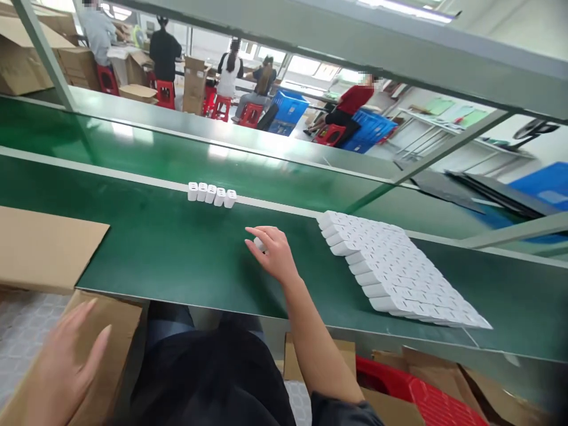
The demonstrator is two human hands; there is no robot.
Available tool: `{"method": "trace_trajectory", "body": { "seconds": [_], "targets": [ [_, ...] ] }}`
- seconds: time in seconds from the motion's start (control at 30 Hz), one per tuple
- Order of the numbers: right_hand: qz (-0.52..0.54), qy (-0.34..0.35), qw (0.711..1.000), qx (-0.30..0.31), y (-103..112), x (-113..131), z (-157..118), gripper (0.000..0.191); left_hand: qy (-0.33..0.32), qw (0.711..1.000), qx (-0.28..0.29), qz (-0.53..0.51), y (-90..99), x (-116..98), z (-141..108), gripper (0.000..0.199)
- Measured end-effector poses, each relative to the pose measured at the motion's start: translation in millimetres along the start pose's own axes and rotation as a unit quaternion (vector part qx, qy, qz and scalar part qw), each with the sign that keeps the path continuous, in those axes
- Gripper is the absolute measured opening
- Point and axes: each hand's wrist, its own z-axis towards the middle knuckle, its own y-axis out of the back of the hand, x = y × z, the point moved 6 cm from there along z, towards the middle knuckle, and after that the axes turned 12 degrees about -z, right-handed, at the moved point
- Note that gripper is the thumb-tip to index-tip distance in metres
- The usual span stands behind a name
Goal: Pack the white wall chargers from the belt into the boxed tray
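My right hand point(274, 251) reaches over the green bench, fingers curved around a small white charger block point(260, 244) that is mostly hidden by the hand. A short row of several white charger blocks point(210, 194) stands upright beyond it, to the left, by the pale strip. To the right, a large slanted array of the same blocks point(394, 269) stands packed together, small dark slots on top. My left hand point(66, 361) is off the bench at the lower left, slightly blurred, thumb and fingers apart, holding nothing, above an open cardboard box point(118, 313).
A flat cardboard sheet point(44, 245) lies on the left of the green bench point(168, 254). A metal frame post point(44, 56) and an overhead beam cross the view. Cardboard and a red stool point(417, 390) are below the front edge. Several people sit or stand beyond.
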Motion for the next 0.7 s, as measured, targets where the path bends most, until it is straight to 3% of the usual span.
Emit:
{"method": "trace_trajectory", "body": {
  "seconds": [0.07, 0.17, 0.23, 0.3, 0.37, 0.47, 0.7],
  "targets": [
    [-0.040, -0.013, 0.999, 0.012, -6, -25, -9, 0.033, -0.021, 0.998, -0.031, -0.051, -36.3, -49, 44, 0.065],
    [-0.064, -0.018, 0.998, 0.023, -18, -44, -18, 0.035, -0.130, 0.990, 0.000, -0.059, -94.8, -123, 120, 0.060],
    [-0.063, -0.032, 0.997, 0.015, -24, -49, -23, 0.035, -0.176, 0.984, 0.032, 0.023, -127.3, -157, 173, 0.061],
    [-0.056, -0.046, 0.997, 0.005, -29, -52, -27, 0.034, -0.189, 0.980, 0.043, 0.049, -148.2, -178, 224, 0.062],
    [-0.047, -0.054, 0.997, 0.003, -33, -53, -29, 0.033, -0.207, 0.970, 0.074, 0.105, -166.2, -190, 264, 0.072],
    [-0.035, -0.058, 0.998, 0.007, -34, -54, -29, 0.034, -0.206, 0.955, 0.132, 0.166, -185.5, -194, 304, 0.080],
    [-0.025, -0.078, 0.996, -0.023, -28, -55, -24, 0.036, -0.187, 0.949, 0.197, 0.163, -201.0, -183, 337, 0.089]
  ]
}}
